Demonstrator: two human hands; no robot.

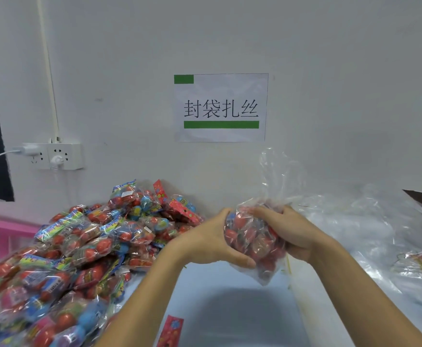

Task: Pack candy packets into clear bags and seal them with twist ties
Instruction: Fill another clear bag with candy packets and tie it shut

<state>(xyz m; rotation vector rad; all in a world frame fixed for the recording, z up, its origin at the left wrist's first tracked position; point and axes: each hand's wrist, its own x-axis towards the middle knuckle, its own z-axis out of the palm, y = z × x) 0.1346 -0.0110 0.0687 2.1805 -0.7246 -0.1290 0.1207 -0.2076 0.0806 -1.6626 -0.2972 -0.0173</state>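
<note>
Both hands grip one filled clear bag (253,242), held just above the table (242,296) at centre. My left hand (212,240) curls round its 9 o'clock side, thumb under; my right hand (294,234) wraps the 3 o'clock side. Candy's in, but the bag mouth stands open at 12 o'clock, no twist tie on yet, I'd say. Big pile of candy packets (79,246) at 9 o'clock is left to pack; empty bags (350,221) at 3 o'clock.
</note>
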